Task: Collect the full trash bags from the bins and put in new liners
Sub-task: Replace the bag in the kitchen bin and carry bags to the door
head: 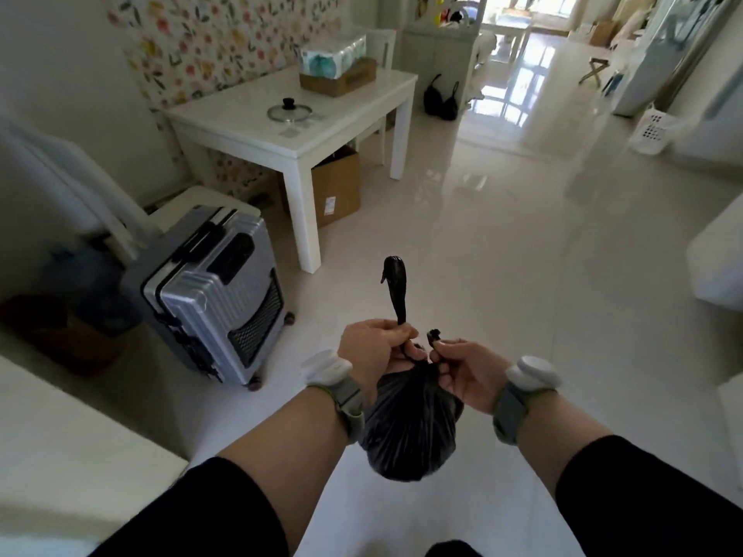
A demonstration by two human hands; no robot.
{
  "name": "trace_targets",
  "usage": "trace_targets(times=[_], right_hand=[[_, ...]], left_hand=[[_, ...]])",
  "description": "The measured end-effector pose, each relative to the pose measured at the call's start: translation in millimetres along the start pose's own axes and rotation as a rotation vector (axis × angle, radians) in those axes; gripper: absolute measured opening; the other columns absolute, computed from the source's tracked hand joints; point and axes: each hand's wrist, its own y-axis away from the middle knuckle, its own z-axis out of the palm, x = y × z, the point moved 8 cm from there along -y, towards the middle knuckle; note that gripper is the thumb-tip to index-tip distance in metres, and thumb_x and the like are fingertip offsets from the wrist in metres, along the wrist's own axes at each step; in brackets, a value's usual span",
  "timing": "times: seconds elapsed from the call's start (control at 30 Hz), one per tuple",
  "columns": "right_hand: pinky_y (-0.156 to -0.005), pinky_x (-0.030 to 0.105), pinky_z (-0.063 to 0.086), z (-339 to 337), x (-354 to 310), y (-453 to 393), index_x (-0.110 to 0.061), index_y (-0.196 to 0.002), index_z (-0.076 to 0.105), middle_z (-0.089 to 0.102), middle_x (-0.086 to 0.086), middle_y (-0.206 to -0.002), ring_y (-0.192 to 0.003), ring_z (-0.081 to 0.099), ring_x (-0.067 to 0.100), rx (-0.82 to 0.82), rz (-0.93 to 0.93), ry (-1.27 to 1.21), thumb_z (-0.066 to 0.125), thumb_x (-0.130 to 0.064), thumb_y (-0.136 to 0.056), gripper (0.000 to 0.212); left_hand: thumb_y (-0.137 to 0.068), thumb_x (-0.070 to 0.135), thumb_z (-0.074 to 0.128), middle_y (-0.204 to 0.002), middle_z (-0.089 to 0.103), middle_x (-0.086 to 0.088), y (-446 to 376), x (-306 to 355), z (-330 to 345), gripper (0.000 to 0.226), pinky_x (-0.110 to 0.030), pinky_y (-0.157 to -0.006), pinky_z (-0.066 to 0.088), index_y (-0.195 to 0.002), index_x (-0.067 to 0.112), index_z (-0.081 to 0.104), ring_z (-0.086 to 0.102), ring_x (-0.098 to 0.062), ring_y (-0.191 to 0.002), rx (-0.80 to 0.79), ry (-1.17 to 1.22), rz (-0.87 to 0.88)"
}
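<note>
A full black trash bag hangs in front of me, held up by both hands at its gathered neck. My left hand grips one twisted strand of the bag's top, and the strand sticks up above the fist. My right hand pinches the other short strand between thumb and fingers. The two strands meet at the neck between my hands. No bin shows in this view.
A silver suitcase stands on the floor to the left. Behind it is a white table with a pot lid and a box, cardboard boxes under it. Another black bag lies by the far doorway. A white basket sits at right.
</note>
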Motion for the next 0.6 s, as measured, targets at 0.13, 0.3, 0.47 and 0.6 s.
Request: trace_targets(times=[0.13,0.3,0.47,0.6], right_hand=[[-0.036,0.016,0.039,2,-70,-57,-0.011,-0.075,0.05,0.057,0.005,-0.052,-0.035,0.045,0.011,-0.024,-0.064,0.005,0.047,0.001,-0.093,0.022],[-0.038,0.017,0.043,11,-184,-119,-0.008,-0.075,0.051,0.058,0.004,-0.053,-0.037,0.047,0.011,-0.14,-0.166,-0.014,0.044,0.002,-0.093,0.022],[-0.04,0.017,0.044,6,-282,-175,-0.009,-0.074,0.051,0.059,0.004,-0.054,-0.039,0.047,0.01,-0.165,-0.222,0.022,0.044,0.001,-0.094,0.023],[-0.04,0.018,0.045,-2,-324,-236,-0.008,-0.073,0.052,0.06,0.006,-0.053,-0.039,0.049,0.012,-0.096,-0.2,0.101,0.049,0.003,-0.092,0.022]], left_hand=[[-0.094,0.01,0.054,-0.051,0.059,-0.002,-72,37,13,0.015,-0.036,-0.072,0.058,-0.083,0.003,0.063,0.067,-0.021,-0.066,0.028,0.063,0.018],[-0.096,0.01,0.049,-0.051,0.057,0.0,-158,117,45,0.019,-0.031,-0.067,0.059,-0.083,0.003,0.061,0.069,-0.018,-0.061,0.006,0.183,0.127],[-0.096,0.009,0.048,-0.051,0.056,0.0,-232,175,59,0.017,-0.03,-0.065,0.06,-0.083,0.004,0.06,0.068,-0.017,-0.058,0.048,0.303,0.214],[-0.095,0.01,0.052,-0.05,0.057,0.0,-300,186,64,0.017,-0.03,-0.063,0.06,-0.082,0.004,0.062,0.067,-0.017,-0.055,0.14,0.246,0.175]])
